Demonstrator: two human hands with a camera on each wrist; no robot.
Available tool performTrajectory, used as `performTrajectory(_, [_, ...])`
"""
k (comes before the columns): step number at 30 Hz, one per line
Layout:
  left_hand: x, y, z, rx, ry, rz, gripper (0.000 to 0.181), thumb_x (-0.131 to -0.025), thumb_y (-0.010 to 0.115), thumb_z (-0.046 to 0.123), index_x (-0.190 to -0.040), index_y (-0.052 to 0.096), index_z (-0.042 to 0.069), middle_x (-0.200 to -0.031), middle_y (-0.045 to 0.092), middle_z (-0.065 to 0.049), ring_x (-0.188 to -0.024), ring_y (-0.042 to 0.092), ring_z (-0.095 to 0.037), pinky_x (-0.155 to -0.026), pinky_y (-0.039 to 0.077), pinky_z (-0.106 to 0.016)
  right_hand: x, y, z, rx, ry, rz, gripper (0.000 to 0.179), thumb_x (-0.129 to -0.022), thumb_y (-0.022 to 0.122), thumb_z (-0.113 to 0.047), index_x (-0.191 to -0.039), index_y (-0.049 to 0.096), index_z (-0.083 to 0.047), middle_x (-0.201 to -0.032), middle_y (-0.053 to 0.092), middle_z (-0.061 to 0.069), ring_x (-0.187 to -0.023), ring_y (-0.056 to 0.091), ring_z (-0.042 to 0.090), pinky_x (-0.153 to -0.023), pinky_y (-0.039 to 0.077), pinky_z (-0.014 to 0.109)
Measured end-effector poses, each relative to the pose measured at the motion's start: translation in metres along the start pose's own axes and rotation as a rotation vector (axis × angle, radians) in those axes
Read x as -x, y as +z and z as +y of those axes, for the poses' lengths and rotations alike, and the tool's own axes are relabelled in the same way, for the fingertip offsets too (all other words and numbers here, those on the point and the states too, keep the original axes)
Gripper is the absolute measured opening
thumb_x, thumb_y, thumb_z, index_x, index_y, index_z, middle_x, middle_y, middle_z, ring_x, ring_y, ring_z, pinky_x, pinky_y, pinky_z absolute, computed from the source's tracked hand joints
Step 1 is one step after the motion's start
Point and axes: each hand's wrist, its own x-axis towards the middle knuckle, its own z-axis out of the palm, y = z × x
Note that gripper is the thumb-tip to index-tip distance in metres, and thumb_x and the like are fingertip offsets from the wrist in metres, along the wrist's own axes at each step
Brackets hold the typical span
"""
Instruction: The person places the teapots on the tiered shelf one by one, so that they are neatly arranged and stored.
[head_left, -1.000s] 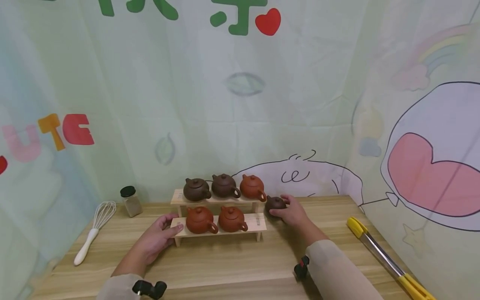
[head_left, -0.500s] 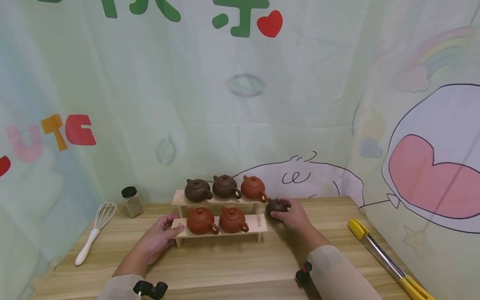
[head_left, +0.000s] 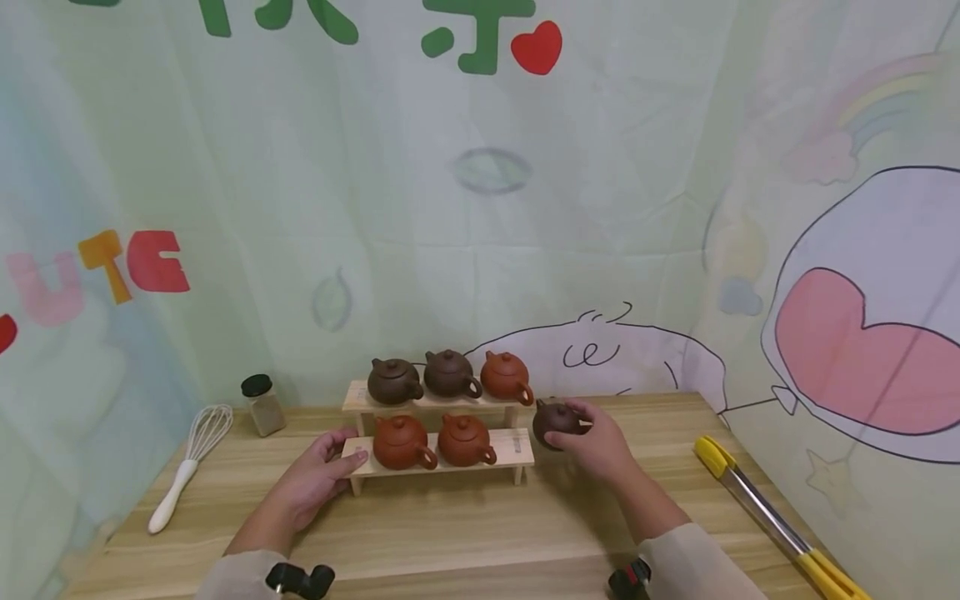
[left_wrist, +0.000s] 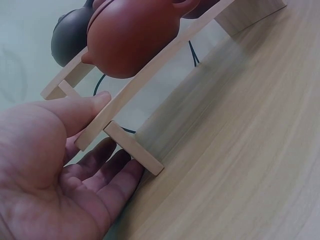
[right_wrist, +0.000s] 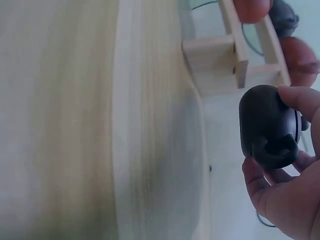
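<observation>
My left hand [head_left: 317, 473] grips the left end of a two-tier wooden stand [head_left: 512, 446]. In the left wrist view its thumb [left_wrist: 82, 111] lies on the lower shelf and the other fingers are under it. My right hand [head_left: 600, 442] holds a dark brown teapot [head_left: 555, 423] by its sides, just right of the stand. The right wrist view shows this teapot [right_wrist: 265, 120] above the table, handle toward the palm. Two red-brown teapots, a left one [head_left: 400, 440] and a right one [head_left: 462, 439], sit on the lower shelf. The upper shelf bears two dark teapots [head_left: 447, 372] and a red-brown one [head_left: 506, 375].
A white whisk [head_left: 187, 467] and a black-lidded jar [head_left: 262, 406] are at the left of the wooden table [head_left: 450, 533]. Yellow-ended tongs [head_left: 772, 508] lie along the right edge. A printed curtain [head_left: 480, 233] hangs behind.
My right hand has come slightly nearer and to the right, lifting the dark teapot off the table. My left hand keeps its grip on the stand.
</observation>
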Motion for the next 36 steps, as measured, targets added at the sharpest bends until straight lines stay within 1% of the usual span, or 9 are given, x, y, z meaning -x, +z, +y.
performTrajectory(7, [0.002,0.001,0.002,0.0,-0.002,-0.002,0.067,-0.109,0.064,0.028,-0.159,0.029,-0.001,-0.174,0.022,-0.027,-0.149,0.049,-0.041,-0.122,0.046,-0.058,0.02,-0.003,-0.014,-0.057,-0.021,-0.003,0.073,-0.082,0.093,-0.024,-0.147,0.062,-0.008,-0.147,0.065,0.017,-0.127,0.067,0.035,-0.102,0.06,0.046])
performTrajectory(13, [0.002,0.0,0.002,0.003,-0.003,-0.004,0.069,-0.109,0.064,0.029,-0.161,0.028,-0.001,-0.175,0.02,-0.028,-0.15,0.047,-0.042,-0.122,0.045,-0.06,0.029,0.004,-0.024,-0.084,-0.045,-0.029,0.07,-0.08,0.095,-0.022,-0.143,0.066,-0.01,-0.144,0.067,0.016,-0.123,0.068,0.031,-0.098,0.06,0.04])
performTrajectory(16, [0.001,0.0,0.002,0.002,-0.004,-0.003,0.069,-0.109,0.064,0.029,-0.161,0.028,-0.001,-0.175,0.019,-0.028,-0.151,0.046,-0.043,-0.122,0.044,-0.06,0.031,0.011,-0.028,-0.088,-0.057,-0.044,0.07,-0.08,0.095,-0.022,-0.142,0.066,-0.009,-0.144,0.067,0.016,-0.122,0.069,0.03,-0.098,0.06,0.04])
performTrajectory(22, [0.0,0.0,-0.001,0.001,-0.01,-0.003,0.07,-0.109,0.065,0.03,-0.16,0.028,-0.001,-0.175,0.018,-0.028,-0.152,0.044,-0.044,-0.124,0.041,-0.062,0.032,0.022,-0.036,-0.098,-0.075,-0.068,0.071,-0.079,0.096,-0.021,-0.142,0.067,-0.009,-0.142,0.068,0.016,-0.121,0.069,0.031,-0.098,0.061,0.043])
performTrajectory(30, [-0.002,-0.001,-0.001,0.0,-0.008,-0.003,0.071,-0.109,0.065,0.031,-0.161,0.028,0.0,-0.176,0.019,-0.028,-0.152,0.045,-0.044,-0.124,0.042,-0.062,0.027,0.036,-0.037,-0.091,-0.092,-0.077,0.07,-0.08,0.095,-0.021,-0.142,0.065,-0.008,-0.14,0.069,0.016,-0.122,0.069,0.033,-0.098,0.062,0.046])
performTrajectory(36, [0.0,-0.001,-0.002,-0.005,0.002,-0.005,0.069,-0.109,0.064,0.029,-0.161,0.028,-0.001,-0.173,0.024,-0.028,-0.147,0.052,-0.038,-0.121,0.048,-0.055,0.026,0.039,-0.037,-0.105,-0.089,-0.089,0.07,-0.08,0.094,-0.021,-0.143,0.065,-0.009,-0.141,0.068,0.016,-0.123,0.069,0.033,-0.1,0.061,0.047])
